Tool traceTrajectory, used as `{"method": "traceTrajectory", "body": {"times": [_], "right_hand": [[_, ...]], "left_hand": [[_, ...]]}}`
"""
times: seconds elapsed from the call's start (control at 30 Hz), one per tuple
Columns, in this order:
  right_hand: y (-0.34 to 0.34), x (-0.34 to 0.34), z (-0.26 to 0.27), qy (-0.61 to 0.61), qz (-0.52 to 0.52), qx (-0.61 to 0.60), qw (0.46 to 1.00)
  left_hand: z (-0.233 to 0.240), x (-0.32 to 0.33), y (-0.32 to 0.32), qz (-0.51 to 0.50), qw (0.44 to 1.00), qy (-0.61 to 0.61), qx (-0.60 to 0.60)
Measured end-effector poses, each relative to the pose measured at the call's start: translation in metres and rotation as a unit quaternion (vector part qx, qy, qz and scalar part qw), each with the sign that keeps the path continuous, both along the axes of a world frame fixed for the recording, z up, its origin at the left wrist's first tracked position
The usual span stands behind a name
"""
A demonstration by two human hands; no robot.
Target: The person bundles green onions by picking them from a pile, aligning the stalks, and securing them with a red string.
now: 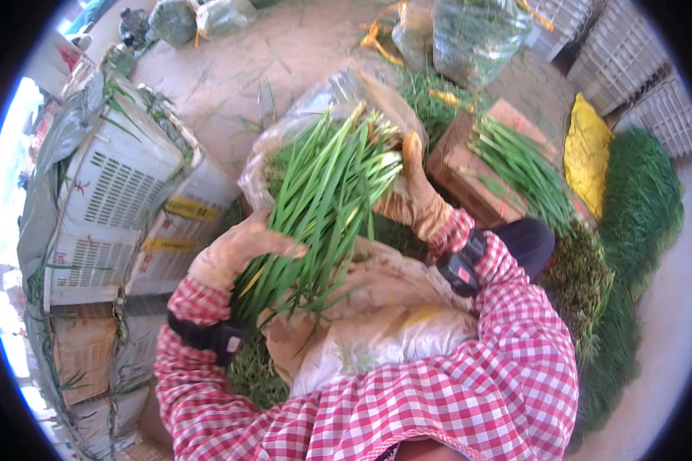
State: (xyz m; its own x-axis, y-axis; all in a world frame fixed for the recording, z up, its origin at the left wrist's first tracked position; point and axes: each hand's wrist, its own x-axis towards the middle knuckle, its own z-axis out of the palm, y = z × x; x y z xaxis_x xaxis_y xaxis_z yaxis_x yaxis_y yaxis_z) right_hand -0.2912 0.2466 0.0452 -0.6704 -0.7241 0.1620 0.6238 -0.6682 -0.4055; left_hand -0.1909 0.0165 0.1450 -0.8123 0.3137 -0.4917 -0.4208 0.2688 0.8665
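My left hand (245, 245), in a soiled glove, is closed around the leafy side of a large bunch of garlic chives (328, 196). At the pale stem ends, my right hand (412, 193), gloved too, steadies the same bunch. The bunch lies over an open clear plastic bag (265, 150), which has more greens inside. Under my forearms a stained cloth or sack (375, 294) covers my lap. To the right, a smaller bunch of chives (522, 167) rests on a brown box (467, 164).
Stacked white plastic crates (115, 184) stand at the left. At the right are a yellow sack (588, 155), a long heap of greens (640, 190) and grey crates (617, 52). A filled plastic bag (478, 40) stands ahead, with loose leaves strewn over the floor.
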Motion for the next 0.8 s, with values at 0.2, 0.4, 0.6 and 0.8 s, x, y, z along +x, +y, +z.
{"method": "traceTrajectory", "body": {"times": [0.2, 0.4, 0.6, 0.8], "right_hand": [[-0.002, 0.031, -0.026, -0.054, 0.038, 0.232, 0.971], [0.025, -0.085, -0.077, -0.039, -0.271, 0.347, 0.897], [0.025, 0.011, -0.009, 0.337, -0.11, 0.462, 0.813], [0.01, 0.051, -0.016, 0.54, -0.109, 0.454, 0.701]], "left_hand": [[-0.094, 0.114, -0.005, 0.145, 0.979, -0.129, 0.068], [-0.126, 0.156, 0.039, 0.249, 0.964, -0.088, 0.044], [-0.112, 0.14, 0.044, 0.341, 0.939, -0.046, 0.003], [-0.148, 0.154, 0.044, 0.34, 0.94, 0.03, -0.03]]}}
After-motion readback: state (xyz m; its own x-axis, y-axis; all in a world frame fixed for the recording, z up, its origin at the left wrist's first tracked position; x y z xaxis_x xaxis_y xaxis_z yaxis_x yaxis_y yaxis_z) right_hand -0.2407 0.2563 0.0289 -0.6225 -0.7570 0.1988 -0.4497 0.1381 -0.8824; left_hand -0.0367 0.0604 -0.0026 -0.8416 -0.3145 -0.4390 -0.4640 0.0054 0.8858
